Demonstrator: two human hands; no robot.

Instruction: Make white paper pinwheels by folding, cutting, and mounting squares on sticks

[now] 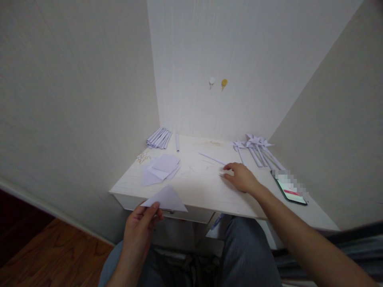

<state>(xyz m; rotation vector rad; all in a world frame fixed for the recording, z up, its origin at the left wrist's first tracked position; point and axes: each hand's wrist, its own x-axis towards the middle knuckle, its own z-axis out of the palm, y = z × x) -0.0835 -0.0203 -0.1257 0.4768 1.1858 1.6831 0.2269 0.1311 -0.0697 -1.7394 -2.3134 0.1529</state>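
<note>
Head view: left hand (140, 226) pinching paper triangle (167, 198) between thumb and fingers, at front edge of white desk (196, 191). Right hand (241, 177) low over desk, fingertips at near end of thin paper strip (211, 158); can't tell if gripping. Loose paper sheets (164, 165) beyond triangle, rolled tubes (160, 138) back left. Pinwheels (254, 141) back right, phone (287, 189) right of right hand.
</note>
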